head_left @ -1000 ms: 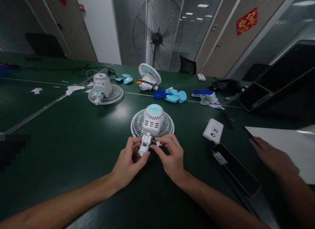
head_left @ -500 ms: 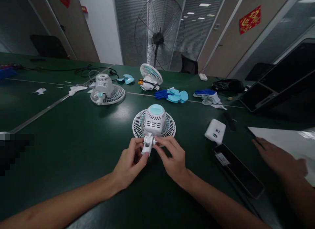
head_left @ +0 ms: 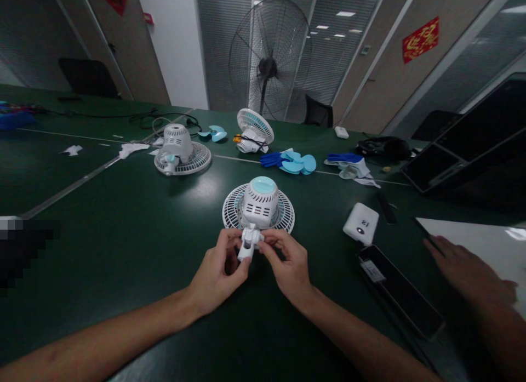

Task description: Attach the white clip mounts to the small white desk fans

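Observation:
A small white fan head (head_left: pixel 261 204) lies grille-down on the green table, its motor housing topped with a light-blue cap. From the housing a white pivot bracket (head_left: pixel 249 240) points toward me. My left hand (head_left: pixel 219 267) is closed on this bracket, thumb at its lower end and fingers along its left side. On the other side, my right hand (head_left: pixel 291 264) pinches a small white knob (head_left: pixel 260 237) on the bracket, partly covered by the fingertips. The grille (head_left: pixel 232 208) spreads around the housing, just beyond both hands.
Behind lie another fan head (head_left: pixel 176 146), a fan with a bundled cord (head_left: pixel 252 131), blue fan blades (head_left: pixel 299 163) and gloves (head_left: pixel 349 165). To the right are a white device (head_left: pixel 361 223), a black phone-like slab (head_left: pixel 400 291) and another person's hand (head_left: pixel 468 272) beside a white sheet.
The view has shifted slightly, so everything sits a little lower and further right. Both hands keep their grip on the bracket and knob, with hardly any visible movement.

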`<state>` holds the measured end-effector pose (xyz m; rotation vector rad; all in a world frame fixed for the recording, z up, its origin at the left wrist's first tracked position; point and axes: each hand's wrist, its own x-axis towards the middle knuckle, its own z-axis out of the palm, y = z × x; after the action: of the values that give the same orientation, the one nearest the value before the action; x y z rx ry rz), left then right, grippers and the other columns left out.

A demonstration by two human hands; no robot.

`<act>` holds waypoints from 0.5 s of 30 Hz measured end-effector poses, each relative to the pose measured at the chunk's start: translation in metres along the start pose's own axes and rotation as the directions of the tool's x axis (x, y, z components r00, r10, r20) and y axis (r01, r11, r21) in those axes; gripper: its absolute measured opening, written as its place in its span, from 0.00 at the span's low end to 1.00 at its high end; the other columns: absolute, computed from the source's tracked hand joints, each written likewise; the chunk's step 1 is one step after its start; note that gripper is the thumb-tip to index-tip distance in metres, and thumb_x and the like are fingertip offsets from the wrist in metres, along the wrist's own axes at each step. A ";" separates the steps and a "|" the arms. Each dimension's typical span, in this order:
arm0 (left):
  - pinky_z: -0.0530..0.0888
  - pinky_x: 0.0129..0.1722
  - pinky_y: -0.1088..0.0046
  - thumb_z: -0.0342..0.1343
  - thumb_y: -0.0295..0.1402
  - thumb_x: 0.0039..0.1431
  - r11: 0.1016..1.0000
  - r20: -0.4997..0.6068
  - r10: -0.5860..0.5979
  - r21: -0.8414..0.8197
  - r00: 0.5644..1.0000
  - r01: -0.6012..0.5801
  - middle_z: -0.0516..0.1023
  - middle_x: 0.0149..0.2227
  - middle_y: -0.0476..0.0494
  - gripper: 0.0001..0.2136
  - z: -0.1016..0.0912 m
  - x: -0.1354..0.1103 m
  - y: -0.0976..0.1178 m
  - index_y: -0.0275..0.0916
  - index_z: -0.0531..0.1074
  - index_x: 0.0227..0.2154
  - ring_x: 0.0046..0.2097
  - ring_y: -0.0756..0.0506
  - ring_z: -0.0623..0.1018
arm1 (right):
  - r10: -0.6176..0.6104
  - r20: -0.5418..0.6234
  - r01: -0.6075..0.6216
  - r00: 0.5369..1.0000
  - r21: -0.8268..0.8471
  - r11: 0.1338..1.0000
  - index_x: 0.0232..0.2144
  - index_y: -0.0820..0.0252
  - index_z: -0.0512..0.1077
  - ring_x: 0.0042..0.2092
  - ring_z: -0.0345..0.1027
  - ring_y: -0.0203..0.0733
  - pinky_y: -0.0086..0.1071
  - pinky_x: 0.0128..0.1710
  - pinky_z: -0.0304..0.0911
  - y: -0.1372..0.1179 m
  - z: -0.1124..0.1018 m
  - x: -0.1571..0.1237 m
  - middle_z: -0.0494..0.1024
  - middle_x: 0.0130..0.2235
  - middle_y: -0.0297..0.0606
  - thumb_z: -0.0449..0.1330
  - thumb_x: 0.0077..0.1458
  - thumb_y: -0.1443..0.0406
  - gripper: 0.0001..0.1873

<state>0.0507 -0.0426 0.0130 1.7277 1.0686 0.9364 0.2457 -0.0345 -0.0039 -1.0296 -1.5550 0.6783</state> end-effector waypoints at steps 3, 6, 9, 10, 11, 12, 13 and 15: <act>0.70 0.31 0.73 0.55 0.37 0.68 0.998 0.007 -0.012 -0.064 1.000 0.012 0.76 0.38 0.48 0.16 0.001 0.002 -0.002 0.43 0.57 0.53 0.32 0.48 0.74 | -0.013 0.029 0.013 1.000 0.012 1.000 0.49 0.54 0.76 0.42 0.78 0.43 0.39 0.45 0.78 0.000 0.000 -0.001 0.82 0.42 0.39 0.64 0.64 0.65 0.11; 0.71 0.33 0.73 0.55 0.38 0.68 0.989 0.002 -0.025 -0.147 1.000 0.025 0.76 0.39 0.48 0.16 -0.001 0.005 -0.003 0.43 0.56 0.52 0.34 0.48 0.75 | -0.064 0.080 0.064 0.995 -0.001 0.998 0.54 0.53 0.74 0.45 0.79 0.44 0.39 0.47 0.78 -0.003 0.000 -0.002 0.82 0.46 0.40 0.61 0.66 0.67 0.16; 0.70 0.31 0.75 0.56 0.39 0.69 0.971 0.003 -0.060 -0.232 0.998 0.059 0.75 0.38 0.49 0.15 -0.002 0.007 -0.003 0.44 0.57 0.50 0.32 0.50 0.73 | -0.092 0.111 0.100 0.989 -0.064 0.993 0.55 0.51 0.74 0.45 0.79 0.43 0.39 0.48 0.78 -0.005 0.000 -0.003 0.82 0.46 0.39 0.58 0.68 0.68 0.16; 0.70 0.30 0.76 0.56 0.39 0.69 0.963 0.007 -0.072 -0.260 0.997 0.072 0.75 0.38 0.50 0.15 -0.002 0.008 -0.002 0.44 0.57 0.50 0.31 0.51 0.73 | -0.093 0.112 0.102 0.989 -0.085 0.991 0.55 0.51 0.74 0.46 0.79 0.43 0.39 0.48 0.78 -0.006 0.001 -0.003 0.82 0.47 0.39 0.58 0.68 0.69 0.16; 0.70 0.29 0.77 0.56 0.39 0.68 0.955 0.012 -0.082 -0.285 0.997 0.082 0.75 0.38 0.50 0.15 -0.002 0.008 -0.002 0.44 0.57 0.49 0.29 0.52 0.72 | -0.090 0.106 0.101 0.990 -0.099 0.990 0.55 0.50 0.74 0.46 0.79 0.44 0.40 0.48 0.77 -0.006 0.001 -0.003 0.82 0.47 0.39 0.58 0.68 0.69 0.16; 0.69 0.28 0.77 0.57 0.39 0.68 0.948 0.016 -0.087 -0.305 0.996 0.088 0.74 0.38 0.51 0.15 -0.002 0.009 -0.002 0.44 0.57 0.49 0.28 0.52 0.71 | -0.088 0.094 0.098 0.992 -0.107 0.989 0.54 0.50 0.74 0.47 0.79 0.44 0.40 0.49 0.77 -0.006 0.001 -0.003 0.82 0.48 0.39 0.58 0.68 0.69 0.16; 0.69 0.27 0.78 0.58 0.39 0.68 0.943 0.021 -0.091 -0.320 0.996 0.093 0.74 0.37 0.51 0.16 -0.001 0.009 -0.002 0.44 0.57 0.49 0.27 0.53 0.70 | -0.086 0.082 0.095 0.993 -0.111 0.989 0.54 0.51 0.74 0.47 0.79 0.44 0.40 0.49 0.77 -0.006 0.000 -0.003 0.83 0.48 0.38 0.58 0.68 0.69 0.16; 0.68 0.25 0.79 0.58 0.40 0.67 0.936 0.031 -0.100 -0.336 0.995 0.104 0.73 0.37 0.51 0.16 0.000 0.010 -0.001 0.44 0.57 0.49 0.27 0.54 0.69 | -0.079 0.059 0.085 0.995 -0.115 0.990 0.53 0.51 0.75 0.47 0.79 0.44 0.40 0.49 0.77 -0.007 0.000 -0.002 0.83 0.48 0.38 0.60 0.67 0.69 0.15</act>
<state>0.0538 -0.0332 0.0132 1.3813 0.9181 0.9776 0.2442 -0.0398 0.0015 -1.0352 -1.6920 0.5675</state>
